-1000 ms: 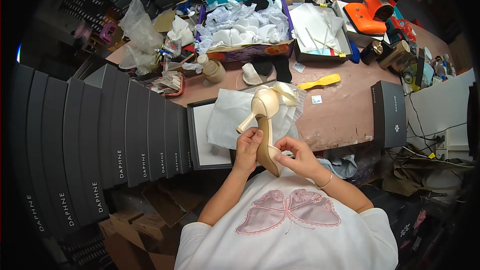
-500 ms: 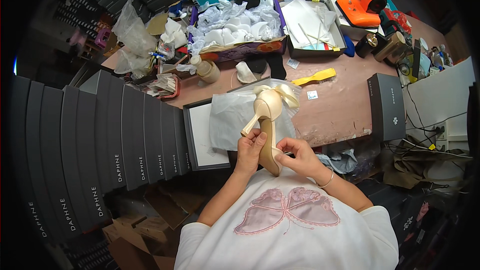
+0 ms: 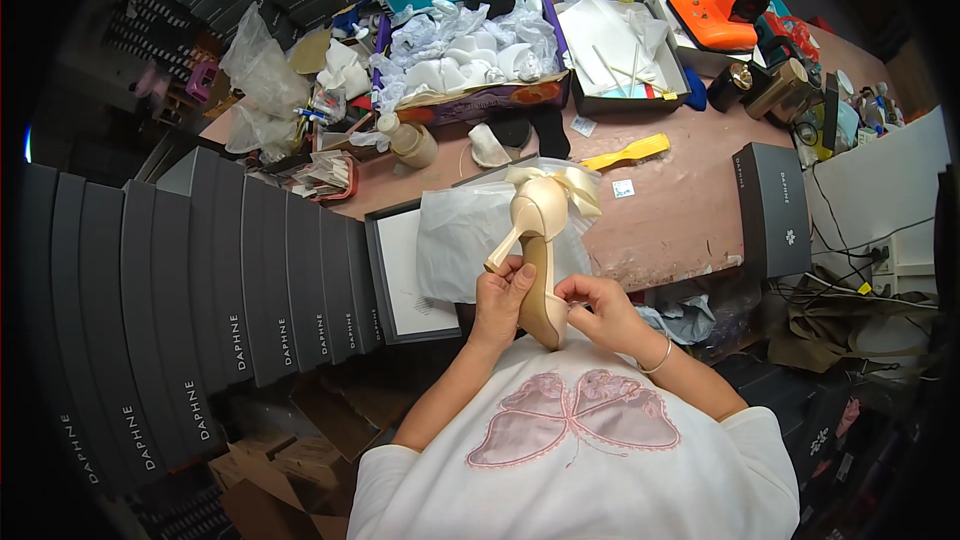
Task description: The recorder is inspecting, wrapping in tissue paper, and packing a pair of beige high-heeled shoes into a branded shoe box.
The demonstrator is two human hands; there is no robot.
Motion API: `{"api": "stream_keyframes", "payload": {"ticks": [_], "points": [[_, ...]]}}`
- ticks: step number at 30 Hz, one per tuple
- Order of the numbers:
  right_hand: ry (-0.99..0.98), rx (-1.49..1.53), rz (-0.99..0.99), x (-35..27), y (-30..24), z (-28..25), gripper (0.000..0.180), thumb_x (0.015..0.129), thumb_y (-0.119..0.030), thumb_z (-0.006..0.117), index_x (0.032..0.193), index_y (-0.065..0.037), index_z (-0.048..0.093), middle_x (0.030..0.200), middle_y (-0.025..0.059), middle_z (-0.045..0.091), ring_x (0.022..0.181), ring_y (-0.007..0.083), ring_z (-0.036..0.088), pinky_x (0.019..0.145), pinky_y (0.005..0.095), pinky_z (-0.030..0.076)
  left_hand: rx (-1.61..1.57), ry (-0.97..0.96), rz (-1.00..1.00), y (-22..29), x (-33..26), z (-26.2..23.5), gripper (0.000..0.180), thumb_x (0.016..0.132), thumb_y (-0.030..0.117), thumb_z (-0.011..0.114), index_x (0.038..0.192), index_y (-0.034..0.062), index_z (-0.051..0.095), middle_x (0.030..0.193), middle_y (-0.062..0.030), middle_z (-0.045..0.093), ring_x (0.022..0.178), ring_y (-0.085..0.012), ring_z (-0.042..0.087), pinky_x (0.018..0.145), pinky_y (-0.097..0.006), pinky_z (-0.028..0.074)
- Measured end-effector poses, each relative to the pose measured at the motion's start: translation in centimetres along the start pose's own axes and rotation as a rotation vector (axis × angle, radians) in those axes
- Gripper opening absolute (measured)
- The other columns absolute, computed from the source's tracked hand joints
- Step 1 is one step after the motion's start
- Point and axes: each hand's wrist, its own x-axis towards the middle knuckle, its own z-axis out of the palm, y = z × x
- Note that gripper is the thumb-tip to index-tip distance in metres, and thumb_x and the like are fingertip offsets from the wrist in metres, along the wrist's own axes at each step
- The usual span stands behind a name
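Cream, satiny and high-heeled, the bow-trimmed shoe point(image 3: 540, 204) before the white shirt point(image 3: 420, 492) is clamped by its tan sole point(image 3: 541, 318) in the bare left hand point(image 3: 500, 304), and is best handled lightly at the forefoot edge, where the bare right hand point(image 3: 604, 314) rests, its grip unclear.

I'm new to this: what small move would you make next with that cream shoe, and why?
I'd perhaps roll the shoe slightly in the left hand to bring its upper into view. The tan sole faces the camera, the left hand grips it mid-length, and the right hand is at the edge near the toe.
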Motion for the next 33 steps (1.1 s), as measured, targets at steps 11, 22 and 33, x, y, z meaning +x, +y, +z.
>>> {"api": "stream_keyframes", "payload": {"ticks": [11, 22, 33], "points": [[-0.251, -1.12, -0.214, -2.8, 4.4, -4.1, 0.058, 0.085, -0.033, 0.062, 0.135, -0.009, 0.046, 0.14, 0.0108, 0.044, 0.134, 0.031, 0.034, 0.11, 0.0505, 0.023, -0.16, -0.022, -0.037, -0.4, 0.6, -2.2, 0.026, 0.092, 0.028, 0.063, 0.096, 0.0027, 0.058, 0.084, -0.0024, 0.064, 0.07, -0.0074, 0.059, 0.064, -0.022, 0.051], [-0.024, -0.632, -0.105, -3.1, 2.3, -3.1, 0.032, 0.086, -0.02, 0.064, 0.112, -0.002, 0.063, 0.104, 0.0157, 0.066, 0.101, 0.0298, 0.061, 0.095, 0.0402, 0.043, -0.121, 0.013, 0.001, -0.7, 0.9, -3.2, 0.04, 0.09, 0.045, 0.06, 0.089, 0.0051, 0.055, 0.067, -0.0024, 0.053, 0.056, -0.0118, 0.05, 0.048, -0.024, 0.041], [0.0, 0.021, -0.201, 1.3, -0.9, 0.2, 0.036, 0.086, -0.019, 0.066, 0.116, 0.0, 0.06, 0.106, 0.0122, 0.065, 0.097, 0.0204, 0.061, 0.086, 0.0321, 0.048, -0.107, -0.112, 0.023, 0.2, 0.6, -1.6, 0.034, 0.089, 0.029, 0.067, 0.102, -0.0005, 0.057, 0.09, -0.0074, 0.064, 0.077, -0.013, 0.062, 0.07, -0.026, 0.052]]}}
